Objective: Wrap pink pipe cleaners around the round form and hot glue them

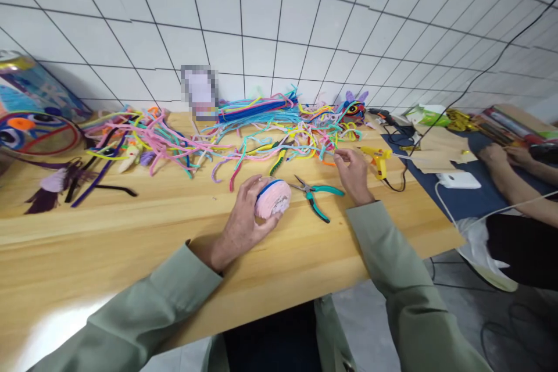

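Note:
My left hand (244, 221) is wrapped round a pale pink, rounded piece (272, 199) with a blue band along its upper edge, held just above the wooden table (174, 244). Right of that piece lie teal-handled pliers (311, 192) with their handles apart. My right hand (354, 174) is over the edge of the colourful pipe cleaner pile (305, 139), its fingers bent and close together; whether anything is between the fingertips is too small to tell. A yellow glue gun (379, 161) lies just right of my right hand. Yellow-green-handled pliers (279, 160) rest partly among the pipe cleaners.
Against the tiled wall lies a bundle of blue pipe cleaners (257, 111), beside a colourful figure (352, 110). Dark tassels (52, 186) are at the left. At the right, another person's hands and arms rest near a white box (458, 180) with cables.

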`<action>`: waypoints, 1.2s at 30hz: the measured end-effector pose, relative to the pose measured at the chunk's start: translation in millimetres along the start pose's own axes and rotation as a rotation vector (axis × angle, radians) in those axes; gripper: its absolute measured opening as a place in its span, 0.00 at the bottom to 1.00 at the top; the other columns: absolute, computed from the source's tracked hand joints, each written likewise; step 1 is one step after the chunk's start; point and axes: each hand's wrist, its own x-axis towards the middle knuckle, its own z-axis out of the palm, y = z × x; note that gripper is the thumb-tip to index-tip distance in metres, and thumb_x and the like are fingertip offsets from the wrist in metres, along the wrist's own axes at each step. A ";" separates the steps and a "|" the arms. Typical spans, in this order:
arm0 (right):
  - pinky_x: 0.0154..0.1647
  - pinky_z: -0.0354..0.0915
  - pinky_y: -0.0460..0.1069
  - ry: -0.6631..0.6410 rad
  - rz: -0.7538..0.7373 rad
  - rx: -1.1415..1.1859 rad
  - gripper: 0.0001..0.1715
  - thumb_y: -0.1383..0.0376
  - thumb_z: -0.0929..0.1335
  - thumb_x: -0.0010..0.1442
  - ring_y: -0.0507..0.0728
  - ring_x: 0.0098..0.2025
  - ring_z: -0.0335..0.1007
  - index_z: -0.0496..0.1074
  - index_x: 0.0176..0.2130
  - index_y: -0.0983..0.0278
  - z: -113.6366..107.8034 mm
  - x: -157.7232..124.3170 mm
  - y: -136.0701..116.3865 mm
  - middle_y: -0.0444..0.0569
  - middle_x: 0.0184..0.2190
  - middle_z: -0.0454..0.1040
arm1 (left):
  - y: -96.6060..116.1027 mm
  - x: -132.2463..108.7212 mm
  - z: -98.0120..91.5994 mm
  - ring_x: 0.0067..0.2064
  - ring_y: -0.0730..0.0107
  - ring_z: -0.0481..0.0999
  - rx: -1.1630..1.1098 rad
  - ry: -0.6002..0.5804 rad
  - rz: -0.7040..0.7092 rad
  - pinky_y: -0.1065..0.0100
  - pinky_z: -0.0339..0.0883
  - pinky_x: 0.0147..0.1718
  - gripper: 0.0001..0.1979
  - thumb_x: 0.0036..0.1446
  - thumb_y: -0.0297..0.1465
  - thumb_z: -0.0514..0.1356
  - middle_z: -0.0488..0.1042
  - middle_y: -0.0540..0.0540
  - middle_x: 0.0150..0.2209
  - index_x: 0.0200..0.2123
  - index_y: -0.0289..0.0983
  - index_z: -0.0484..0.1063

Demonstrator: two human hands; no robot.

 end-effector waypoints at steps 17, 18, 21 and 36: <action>0.51 0.73 0.55 -0.243 -0.163 -0.172 0.20 0.56 0.65 0.73 0.63 0.47 0.82 0.84 0.44 0.61 -4.2 19.2 -47.9 0.55 0.45 0.87 | -1.2 2.1 4.9 0.73 0.44 0.70 -0.018 -0.003 0.005 0.42 0.72 0.71 0.39 0.64 0.31 0.70 0.71 0.34 0.67 0.73 0.45 0.58; 0.53 0.72 0.55 -0.290 -0.185 -0.210 0.18 0.57 0.66 0.72 0.63 0.49 0.81 0.85 0.44 0.60 -0.6 24.5 -55.7 0.55 0.46 0.87 | -0.7 1.9 5.0 0.73 0.44 0.70 -0.023 -0.004 0.000 0.42 0.72 0.72 0.39 0.64 0.31 0.70 0.71 0.35 0.67 0.73 0.45 0.58; 0.56 0.70 0.56 -0.422 -0.217 -0.350 0.15 0.60 0.69 0.71 0.66 0.53 0.81 0.86 0.42 0.61 17.5 41.4 -75.3 0.58 0.47 0.87 | -0.4 0.9 6.0 0.74 0.44 0.69 -0.034 0.007 -0.021 0.42 0.70 0.73 0.39 0.64 0.31 0.70 0.70 0.35 0.69 0.74 0.45 0.58; 0.41 0.62 0.51 -0.487 -0.135 -0.464 0.17 0.59 0.67 0.70 0.61 0.43 0.78 0.83 0.38 0.63 19.5 64.2 -105.5 0.55 0.41 0.85 | -16.5 0.1 8.5 0.78 0.40 0.64 -0.027 0.049 -0.027 0.38 0.64 0.76 0.39 0.70 0.44 0.66 0.66 0.31 0.74 0.76 0.41 0.57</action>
